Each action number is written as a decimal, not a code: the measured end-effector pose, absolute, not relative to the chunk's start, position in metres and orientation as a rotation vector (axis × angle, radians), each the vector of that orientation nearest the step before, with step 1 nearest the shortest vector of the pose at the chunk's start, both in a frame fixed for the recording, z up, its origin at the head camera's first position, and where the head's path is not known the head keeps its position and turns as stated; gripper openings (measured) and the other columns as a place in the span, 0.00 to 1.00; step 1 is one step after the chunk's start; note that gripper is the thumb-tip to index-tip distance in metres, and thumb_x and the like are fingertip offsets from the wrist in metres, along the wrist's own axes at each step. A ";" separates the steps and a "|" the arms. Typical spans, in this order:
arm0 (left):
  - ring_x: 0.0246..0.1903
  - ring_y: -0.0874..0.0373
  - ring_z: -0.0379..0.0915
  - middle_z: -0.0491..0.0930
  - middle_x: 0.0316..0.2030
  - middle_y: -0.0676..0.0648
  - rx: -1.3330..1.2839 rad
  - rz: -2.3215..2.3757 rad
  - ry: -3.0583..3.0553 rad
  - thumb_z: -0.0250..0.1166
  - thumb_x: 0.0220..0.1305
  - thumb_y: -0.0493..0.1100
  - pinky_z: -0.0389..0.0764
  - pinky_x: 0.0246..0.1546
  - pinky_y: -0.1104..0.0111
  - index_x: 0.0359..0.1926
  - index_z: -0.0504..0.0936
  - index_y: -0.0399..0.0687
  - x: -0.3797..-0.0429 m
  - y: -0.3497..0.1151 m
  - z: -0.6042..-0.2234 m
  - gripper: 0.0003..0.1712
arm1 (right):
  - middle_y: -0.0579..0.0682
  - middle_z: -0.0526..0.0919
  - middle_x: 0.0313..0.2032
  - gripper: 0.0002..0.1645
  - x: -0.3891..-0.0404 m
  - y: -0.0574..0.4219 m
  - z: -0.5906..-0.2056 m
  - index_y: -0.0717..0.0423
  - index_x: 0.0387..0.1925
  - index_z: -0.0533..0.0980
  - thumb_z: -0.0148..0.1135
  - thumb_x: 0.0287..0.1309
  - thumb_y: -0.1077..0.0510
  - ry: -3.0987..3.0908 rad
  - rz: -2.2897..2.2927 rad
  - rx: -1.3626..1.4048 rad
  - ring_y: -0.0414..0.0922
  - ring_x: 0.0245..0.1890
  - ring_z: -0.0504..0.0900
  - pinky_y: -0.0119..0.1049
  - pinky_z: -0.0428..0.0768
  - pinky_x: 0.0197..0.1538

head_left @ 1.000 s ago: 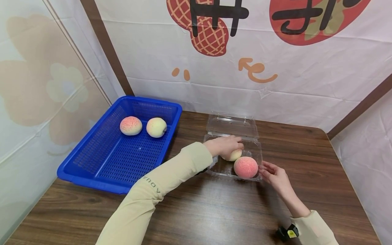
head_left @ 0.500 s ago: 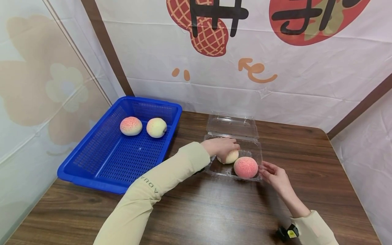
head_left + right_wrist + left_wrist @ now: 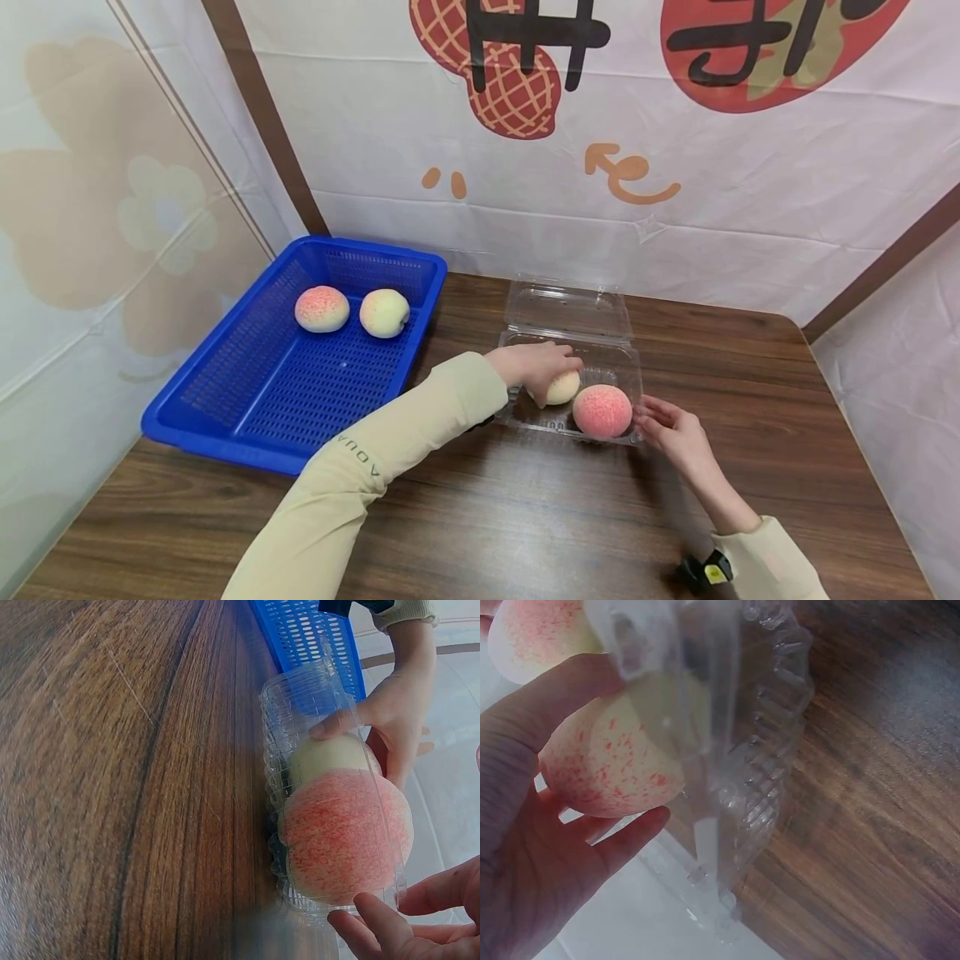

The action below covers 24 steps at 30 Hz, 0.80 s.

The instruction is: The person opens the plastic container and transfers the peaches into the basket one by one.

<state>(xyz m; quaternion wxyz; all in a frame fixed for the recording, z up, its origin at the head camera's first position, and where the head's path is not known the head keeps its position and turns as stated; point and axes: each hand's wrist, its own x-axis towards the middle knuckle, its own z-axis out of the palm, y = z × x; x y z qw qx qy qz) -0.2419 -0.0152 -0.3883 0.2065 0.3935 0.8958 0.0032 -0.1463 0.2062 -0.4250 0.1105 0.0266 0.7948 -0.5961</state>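
My left hand [image 3: 538,365] curls round a pale peach [image 3: 564,388] inside a clear plastic clamshell box [image 3: 618,360], whose lid stands raised at the back. The left wrist view shows thumb and fingers on either side of this red-speckled peach [image 3: 615,761]. Beside it, in the front right of the box, sits a pinker peach [image 3: 602,411]. At the box's right edge is my right hand [image 3: 678,437]; in the right wrist view its thumb and fingertips pinch the rim near the pink peach [image 3: 341,832]. The pale peach is partly hidden by the left hand.
A blue perforated basket [image 3: 288,457] stands to the left, holding a pink-topped peach [image 3: 322,309] and a cream peach [image 3: 384,313]. All rests on a brown wooden table [image 3: 480,517]. A printed cloth wall [image 3: 360,158] rises right behind the box.
The left hand has shifted left and slightly toward the front with the pale peach, opening a gap from the pink one's back side. The right hand keeps its place.
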 end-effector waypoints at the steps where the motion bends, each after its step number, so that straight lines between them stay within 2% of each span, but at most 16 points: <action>1: 0.50 0.54 0.64 0.66 0.52 0.48 1.099 0.006 2.495 0.75 0.40 0.40 0.71 0.47 0.64 0.59 0.67 0.54 -0.242 -0.015 -0.389 0.43 | 0.75 0.67 0.54 0.26 -0.146 0.206 -0.425 0.79 0.59 0.57 0.46 0.62 0.69 2.336 -1.752 0.079 0.27 0.34 0.76 0.23 0.76 0.39; 16: 0.51 0.54 0.63 0.65 0.55 0.48 1.095 -0.063 2.514 0.76 0.39 0.42 0.71 0.48 0.65 0.60 0.65 0.53 -0.237 -0.010 -0.392 0.44 | 0.75 0.68 0.53 0.26 -0.147 0.207 -0.426 0.79 0.59 0.57 0.47 0.62 0.68 2.344 -1.752 0.074 0.28 0.34 0.77 0.24 0.77 0.39; 24: 0.52 0.55 0.63 0.65 0.55 0.50 1.103 -0.073 2.506 0.74 0.41 0.41 0.71 0.45 0.66 0.60 0.65 0.56 -0.238 -0.010 -0.392 0.43 | 0.71 0.74 0.47 0.27 -0.147 0.211 -0.432 0.79 0.56 0.61 0.53 0.59 0.65 2.310 -1.863 -0.019 0.32 0.34 0.79 0.25 0.77 0.37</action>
